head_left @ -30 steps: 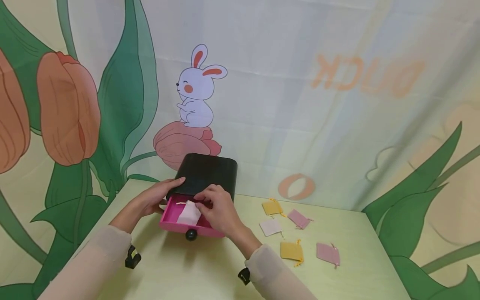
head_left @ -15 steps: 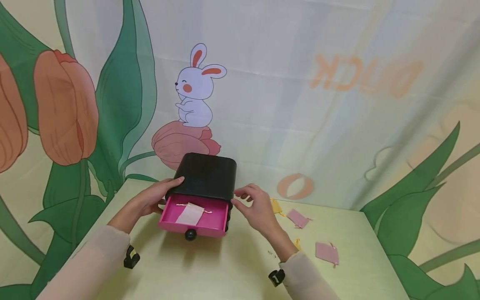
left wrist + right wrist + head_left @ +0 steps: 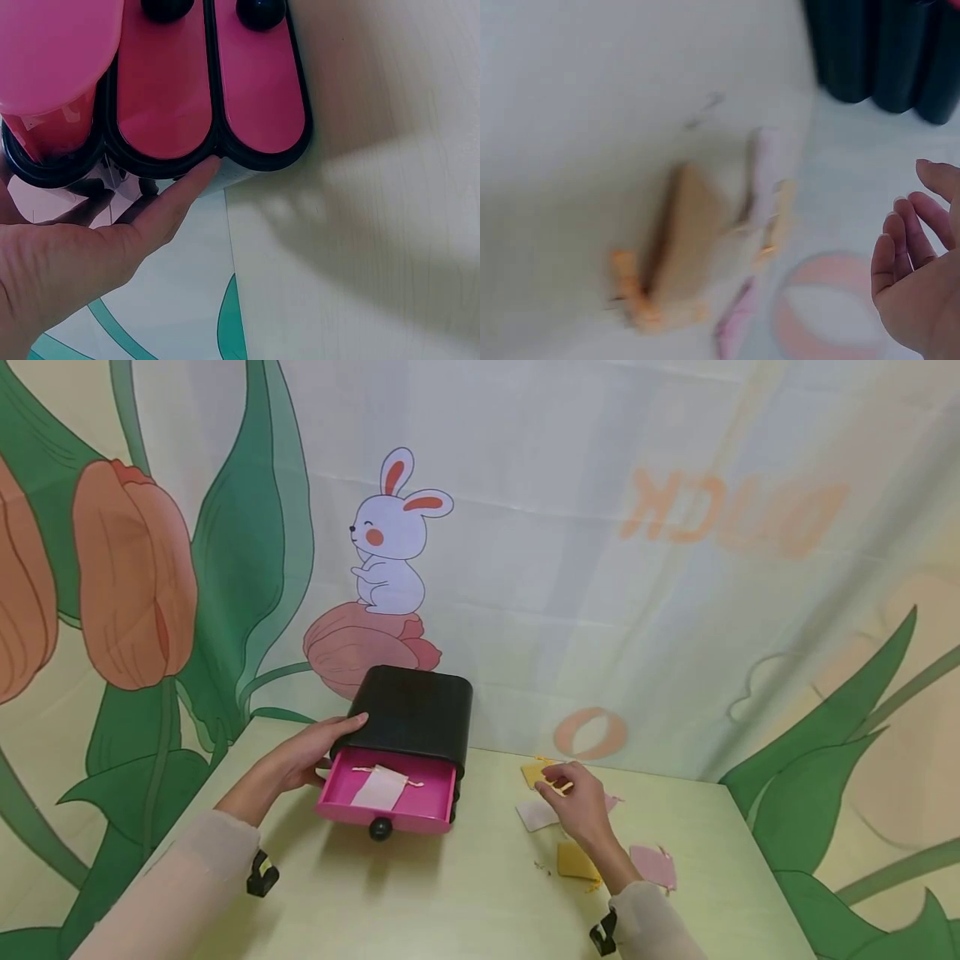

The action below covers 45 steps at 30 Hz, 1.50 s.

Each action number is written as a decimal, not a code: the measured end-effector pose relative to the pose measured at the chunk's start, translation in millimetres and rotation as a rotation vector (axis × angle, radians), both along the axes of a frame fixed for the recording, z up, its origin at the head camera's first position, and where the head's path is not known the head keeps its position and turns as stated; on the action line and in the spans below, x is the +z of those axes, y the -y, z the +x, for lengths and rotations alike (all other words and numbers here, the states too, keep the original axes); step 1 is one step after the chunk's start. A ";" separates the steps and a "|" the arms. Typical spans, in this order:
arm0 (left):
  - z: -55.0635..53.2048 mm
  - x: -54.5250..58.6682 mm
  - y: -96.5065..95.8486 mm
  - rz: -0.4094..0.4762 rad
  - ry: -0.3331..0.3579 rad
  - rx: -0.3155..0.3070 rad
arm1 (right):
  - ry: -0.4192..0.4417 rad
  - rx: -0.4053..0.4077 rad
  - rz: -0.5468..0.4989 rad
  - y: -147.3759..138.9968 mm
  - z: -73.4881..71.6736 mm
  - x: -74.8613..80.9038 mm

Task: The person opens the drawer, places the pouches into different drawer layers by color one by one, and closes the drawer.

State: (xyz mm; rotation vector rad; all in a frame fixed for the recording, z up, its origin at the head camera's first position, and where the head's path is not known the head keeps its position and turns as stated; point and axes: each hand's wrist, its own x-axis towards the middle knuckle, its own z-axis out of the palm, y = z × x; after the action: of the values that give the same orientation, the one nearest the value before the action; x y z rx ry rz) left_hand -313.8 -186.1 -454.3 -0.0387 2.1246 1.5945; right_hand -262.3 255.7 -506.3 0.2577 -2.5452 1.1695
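A small black drawer cabinet [image 3: 412,706] has its top pink drawer [image 3: 435,787] pulled out, and a white drawstring pouch [image 3: 378,789] lies inside. My left hand [image 3: 309,754] holds the cabinet's left side, thumb on its top edge. The left wrist view shows the lower pink drawers [image 3: 165,90] pushed in, with black knobs. My right hand [image 3: 581,797], fingers loosely bent and holding nothing, is over a group of pouches. Near it are a yellow pouch [image 3: 531,774], a white pouch [image 3: 534,814] and a pink pouch [image 3: 612,802], partly hidden by the hand.
Closer to the front lie another yellow pouch [image 3: 573,860], partly behind the right wrist, and another pink pouch [image 3: 652,865]. The pale table [image 3: 420,910] meets a printed curtain [image 3: 525,568] at the back. Pouches look blurred in the right wrist view.
My right hand has left the open drawer and moved right, past the cabinet's side, to above the pouches. The white pouch in the drawer is now uncovered. The left hand stays put.
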 end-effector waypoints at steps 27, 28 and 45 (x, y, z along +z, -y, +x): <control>-0.5 1.0 -4.5 0.000 -0.005 0.003 | 0.241 -0.264 0.071 -35.4 -4.2 -80.2; -0.3 1.0 -4.5 -0.001 -0.005 0.002 | 0.235 -0.266 0.074 -35.4 -4.3 -80.3; 2.9 3.8 0.1 0.001 -0.001 -0.003 | 0.045 -0.007 -0.016 -9.6 -6.1 -11.7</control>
State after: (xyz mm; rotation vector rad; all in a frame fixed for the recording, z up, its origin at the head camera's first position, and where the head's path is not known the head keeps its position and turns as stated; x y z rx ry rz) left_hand -310.9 -186.2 -450.5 -0.0347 2.1235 1.5939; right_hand -268.4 265.3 -518.0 0.2213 -2.5719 1.2053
